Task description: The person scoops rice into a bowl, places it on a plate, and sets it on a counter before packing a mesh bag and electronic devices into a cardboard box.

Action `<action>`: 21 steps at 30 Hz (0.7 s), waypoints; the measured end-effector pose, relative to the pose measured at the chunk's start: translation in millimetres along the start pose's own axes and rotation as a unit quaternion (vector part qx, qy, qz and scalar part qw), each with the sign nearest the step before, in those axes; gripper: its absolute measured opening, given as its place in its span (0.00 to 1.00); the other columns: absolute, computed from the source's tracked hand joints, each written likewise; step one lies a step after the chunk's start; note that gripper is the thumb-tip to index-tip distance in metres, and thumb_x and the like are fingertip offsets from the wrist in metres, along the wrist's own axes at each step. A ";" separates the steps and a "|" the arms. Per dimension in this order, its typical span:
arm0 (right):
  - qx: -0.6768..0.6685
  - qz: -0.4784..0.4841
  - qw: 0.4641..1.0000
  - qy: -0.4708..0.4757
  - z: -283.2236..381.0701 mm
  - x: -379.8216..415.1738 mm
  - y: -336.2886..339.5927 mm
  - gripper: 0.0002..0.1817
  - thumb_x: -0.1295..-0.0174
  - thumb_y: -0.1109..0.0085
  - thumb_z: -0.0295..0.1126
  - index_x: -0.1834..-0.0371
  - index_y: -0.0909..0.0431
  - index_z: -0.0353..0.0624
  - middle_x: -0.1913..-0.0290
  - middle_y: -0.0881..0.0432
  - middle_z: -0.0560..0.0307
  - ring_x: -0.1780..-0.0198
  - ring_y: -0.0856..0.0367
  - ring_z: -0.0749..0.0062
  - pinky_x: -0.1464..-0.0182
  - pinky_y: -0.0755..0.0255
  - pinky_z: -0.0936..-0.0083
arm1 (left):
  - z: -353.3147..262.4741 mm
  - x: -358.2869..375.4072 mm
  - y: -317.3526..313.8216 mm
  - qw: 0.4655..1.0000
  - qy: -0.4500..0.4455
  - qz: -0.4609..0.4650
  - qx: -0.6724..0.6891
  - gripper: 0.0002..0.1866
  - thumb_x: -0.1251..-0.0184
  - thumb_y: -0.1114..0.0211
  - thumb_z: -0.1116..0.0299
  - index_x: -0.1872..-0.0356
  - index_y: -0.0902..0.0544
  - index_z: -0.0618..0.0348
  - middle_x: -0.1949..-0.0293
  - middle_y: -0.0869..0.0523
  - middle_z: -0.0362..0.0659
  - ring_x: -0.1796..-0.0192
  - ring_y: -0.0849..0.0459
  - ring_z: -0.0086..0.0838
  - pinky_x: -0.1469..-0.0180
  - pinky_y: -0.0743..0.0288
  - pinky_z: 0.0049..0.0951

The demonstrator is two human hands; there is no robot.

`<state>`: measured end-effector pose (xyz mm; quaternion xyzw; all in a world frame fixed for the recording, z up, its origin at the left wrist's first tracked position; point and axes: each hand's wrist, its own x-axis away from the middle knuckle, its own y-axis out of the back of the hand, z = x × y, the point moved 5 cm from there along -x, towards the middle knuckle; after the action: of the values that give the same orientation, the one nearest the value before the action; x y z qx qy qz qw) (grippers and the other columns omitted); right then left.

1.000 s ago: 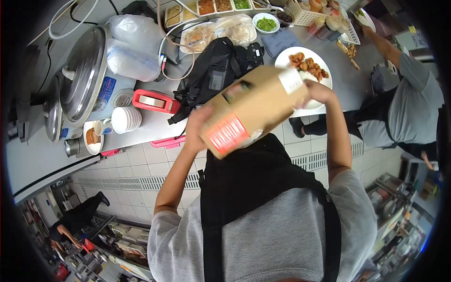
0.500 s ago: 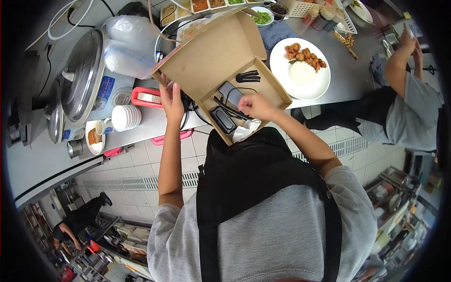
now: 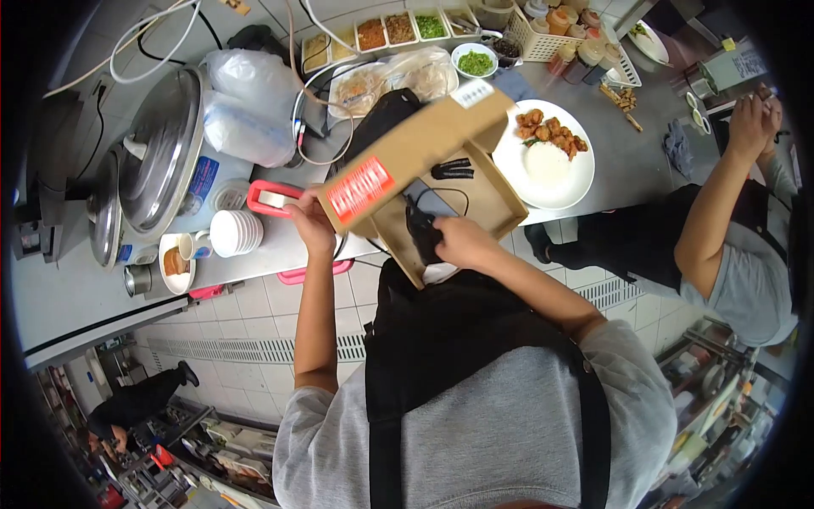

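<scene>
A brown cardboard box (image 3: 502, 193) is tilted at the counter's front edge, its lid (image 3: 441, 127) half raised with a red label facing up. My left hand (image 3: 312, 225) grips the lid's left corner, fingers partly hidden behind it. Inside the box, my right hand (image 3: 465, 243) is closed on a black cable bundle (image 3: 420, 231), whose exact kind is blurred. A grey flat device (image 3: 431, 200) lies beneath the bundle. Near the back wall of the box sits a bundled black strap (image 3: 453, 169). Part of a white wrapping (image 3: 438, 272) shows at the near end.
Right of the box stands a white plate (image 3: 543, 197) with rice and fried pieces. Stacked white cups (image 3: 236, 233) and a red-handled item (image 3: 273, 198) are at left. Topping trays (image 3: 371, 36) line the back. A co-worker (image 3: 721, 204) stands at right.
The lid has swung down toward me, now showing its labelled outside and covering part of the interior. My right hand has closed on the black cables, and my left hand has moved slightly nearer.
</scene>
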<state>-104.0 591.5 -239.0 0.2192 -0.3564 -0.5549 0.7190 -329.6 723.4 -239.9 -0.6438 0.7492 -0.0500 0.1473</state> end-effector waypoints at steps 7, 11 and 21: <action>-0.348 0.129 0.921 -0.122 -71.4 95.7 75.2 0.17 0.51 0.49 0.19 0.56 0.26 0.41 0.72 0.29 0.61 0.76 0.25 0.81 0.76 0.25 0.83 | 13.8 -77.4 -101.7 0.958 0.023 0.218 -0.185 0.13 0.30 0.45 0.65 0.63 0.18 0.66 0.68 0.17 0.42 0.67 0.19 0.23 0.60 0.26 0.20; -0.321 0.060 0.931 -0.164 -88.0 142.1 93.6 0.13 0.52 0.50 0.16 0.62 0.27 0.40 0.73 0.31 0.62 0.76 0.26 0.81 0.75 0.22 0.82 | 64.4 -111.9 -184.2 0.839 -0.094 0.365 -0.392 0.15 0.46 0.33 0.73 0.56 0.20 0.63 0.62 0.17 0.49 0.57 0.17 0.38 0.51 0.24 0.30; -0.319 -0.271 0.893 -0.164 -101.9 98.0 192.1 0.14 0.54 0.56 0.10 0.67 0.35 0.40 0.69 0.33 0.64 0.74 0.22 0.79 0.74 0.25 0.83 | 146.4 -126.6 -271.1 0.492 -0.062 0.506 -0.705 0.58 0.73 0.18 0.55 0.33 0.40 0.57 0.43 0.30 0.48 0.43 0.26 0.46 0.45 0.26 0.40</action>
<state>109.1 545.2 -142.2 -0.0283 -0.1999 -0.8405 0.5029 -14.2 819.2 -287.6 -0.0447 0.7210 0.6184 -0.3096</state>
